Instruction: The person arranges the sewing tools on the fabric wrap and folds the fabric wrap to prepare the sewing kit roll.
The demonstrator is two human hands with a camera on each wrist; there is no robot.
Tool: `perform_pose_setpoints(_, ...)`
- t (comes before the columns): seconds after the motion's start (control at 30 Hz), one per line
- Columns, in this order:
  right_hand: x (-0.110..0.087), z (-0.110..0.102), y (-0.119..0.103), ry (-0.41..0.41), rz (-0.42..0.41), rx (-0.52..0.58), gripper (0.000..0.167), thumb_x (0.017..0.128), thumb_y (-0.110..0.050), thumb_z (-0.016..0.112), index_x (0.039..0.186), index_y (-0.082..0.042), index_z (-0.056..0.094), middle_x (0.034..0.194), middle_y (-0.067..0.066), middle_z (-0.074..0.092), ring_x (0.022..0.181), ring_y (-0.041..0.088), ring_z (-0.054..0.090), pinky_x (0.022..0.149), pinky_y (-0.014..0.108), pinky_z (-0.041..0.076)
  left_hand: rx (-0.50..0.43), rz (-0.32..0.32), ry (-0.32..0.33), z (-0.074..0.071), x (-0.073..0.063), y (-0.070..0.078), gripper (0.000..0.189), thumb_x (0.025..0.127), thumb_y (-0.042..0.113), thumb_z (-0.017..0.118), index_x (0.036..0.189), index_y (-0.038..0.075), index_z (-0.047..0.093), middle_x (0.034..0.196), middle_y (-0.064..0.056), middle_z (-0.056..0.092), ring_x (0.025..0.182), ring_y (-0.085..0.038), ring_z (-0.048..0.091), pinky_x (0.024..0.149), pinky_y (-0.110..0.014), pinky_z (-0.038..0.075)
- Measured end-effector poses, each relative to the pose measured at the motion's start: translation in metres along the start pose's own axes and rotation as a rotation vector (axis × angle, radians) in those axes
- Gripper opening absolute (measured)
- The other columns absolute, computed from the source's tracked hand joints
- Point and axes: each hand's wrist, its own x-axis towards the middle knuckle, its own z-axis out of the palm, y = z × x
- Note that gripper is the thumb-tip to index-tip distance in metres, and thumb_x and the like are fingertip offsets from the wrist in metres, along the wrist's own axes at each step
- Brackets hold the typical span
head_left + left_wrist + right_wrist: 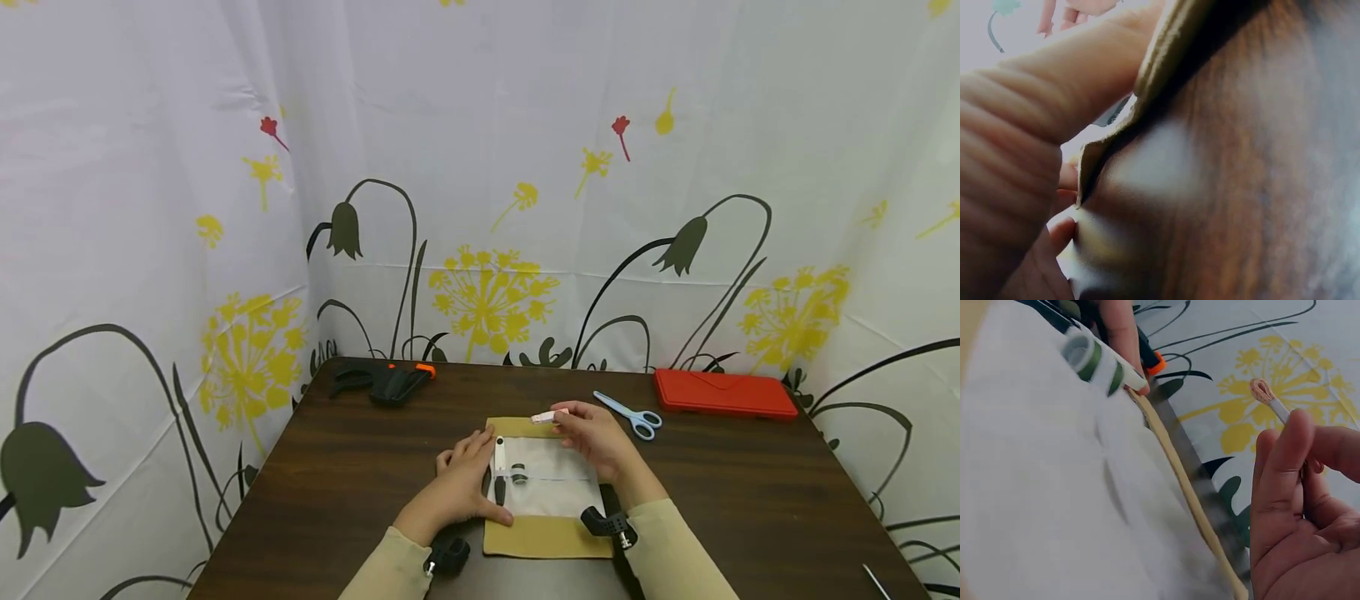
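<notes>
My right hand (600,442) pinches a small pinkish skein of thread (1262,390) with a white band, above the far edge of a tan piece (547,537) with a white middle panel. My left hand (459,492) rests along that piece's left edge, thumb near the front corner and fingers towards the far corner. Beside those fingers, on the white panel, lie a slim white-and-black tool (500,457) and small dark-green-banded spools (518,473). In the left wrist view, the thumb lies over the piece's thick edge (1163,53); its fingertip is hidden.
Light-blue scissors (633,417) lie behind the right hand, and a flat red case (723,393) sits at the back right. A black tool with orange parts (390,383) is at the back left. A thin metal rod (876,581) lies front right. Patterned curtains surround the table.
</notes>
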Motion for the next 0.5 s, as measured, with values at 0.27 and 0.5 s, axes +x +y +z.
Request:
perform_pose_setpoints(0.27, -0.010, 0.000, 0.026, -0.094, -0.073, 0.111, 0.047, 0.106, -0.003, 0.068, 0.144, 0.014, 0.046, 0.110, 0.007, 0.073, 0.100, 0.019, 0.078, 0.096, 0.034, 0.064, -0.014, 0.002, -0.007, 0.001, 0.000, -0.002, 0.139, 0.065, 0.060, 0.101, 0.172, 0.008, 0.028, 0.185, -0.010, 0.014, 0.168, -0.040, 0.017, 0.119, -0.073, 0.017)
perform_pose_setpoints(0.5, -0.007, -0.002, 0.038, -0.120, -0.113, 0.076, 0.031, 0.107, -0.002, 0.065, 0.136, 0.004, 0.057, 0.111, 0.006, 0.065, 0.101, 0.019, 0.075, 0.095, 0.031, 0.063, -0.010, -0.016, 0.008, 0.000, 0.002, 0.003, 0.134, 0.072, 0.058, 0.099, 0.173, 0.008, 0.026, 0.183, -0.015, 0.017, 0.166, -0.042, 0.019, 0.119, -0.072, 0.018)
